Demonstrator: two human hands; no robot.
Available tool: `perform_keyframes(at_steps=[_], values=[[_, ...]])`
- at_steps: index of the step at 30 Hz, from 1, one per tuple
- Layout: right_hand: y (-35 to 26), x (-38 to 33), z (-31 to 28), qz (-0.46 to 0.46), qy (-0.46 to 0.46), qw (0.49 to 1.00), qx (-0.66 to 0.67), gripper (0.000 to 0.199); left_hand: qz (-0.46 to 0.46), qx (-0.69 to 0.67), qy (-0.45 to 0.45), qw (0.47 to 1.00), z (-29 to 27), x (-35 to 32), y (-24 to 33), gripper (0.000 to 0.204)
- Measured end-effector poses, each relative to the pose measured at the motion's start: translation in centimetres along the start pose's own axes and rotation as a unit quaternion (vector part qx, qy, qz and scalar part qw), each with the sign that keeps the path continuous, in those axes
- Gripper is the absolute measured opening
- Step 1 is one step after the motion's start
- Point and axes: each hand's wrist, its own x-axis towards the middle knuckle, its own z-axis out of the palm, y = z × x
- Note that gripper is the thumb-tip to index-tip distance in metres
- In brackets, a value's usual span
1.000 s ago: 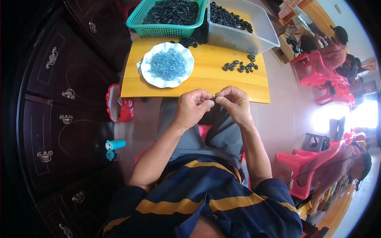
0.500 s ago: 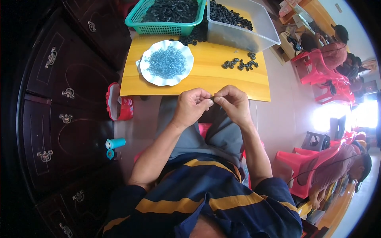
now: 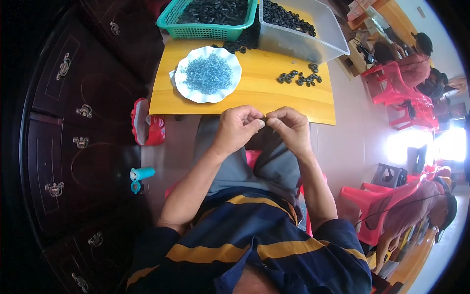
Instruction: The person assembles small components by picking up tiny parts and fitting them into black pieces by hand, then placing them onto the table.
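No legible text. Closest to print: red bag on the floor, 9 o'clock of frame centre, has pale marks on its side facing 3 o'clock. Too small to resolve as letters, digits or a logo. Pale slip at the 9 o'clock edge of the white scalloped plate, on the table: mostly hidden, can't tell if it's printed. Small rectangular plaque on the wall, 2 o'clock of frame centre: too small to tell whether it's a sign or a fitting.
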Motion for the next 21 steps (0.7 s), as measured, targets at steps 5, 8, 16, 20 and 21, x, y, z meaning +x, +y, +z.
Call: perform_keyframes(at_steps=[5,8,16,20,21], values=[[0.1,0.7,-0.8,0.053,-0.028,0.994,0.092,0.011,0.024,-0.003,-0.003,1.000,-0.1,0.2,0.9,0.012],[0.7,1.1,-1.2,0.102,-0.054,0.985,0.128,0.017,0.009,0.068,-0.049,0.996,-0.5,0.2,1.1,0.011],[1.1,1.1,-1.5,0.257,-0.147,0.926,0.235,0.033,0.119,0.122,0.005,0.985,-0.3,0.1,2.2,0.011],[0.5,0.6,-0.7,0.251,-0.171,0.908,0.289,0.042,0.170,0.149,-0.025,0.974,-0.8,0.2,1.7,0.012],[0.2,0.6,-0.4,0.256,-0.176,0.898,0.311,0.044,0.146,0.135,-0.034,0.979,-0.9,0.1,1.7,0.011]])
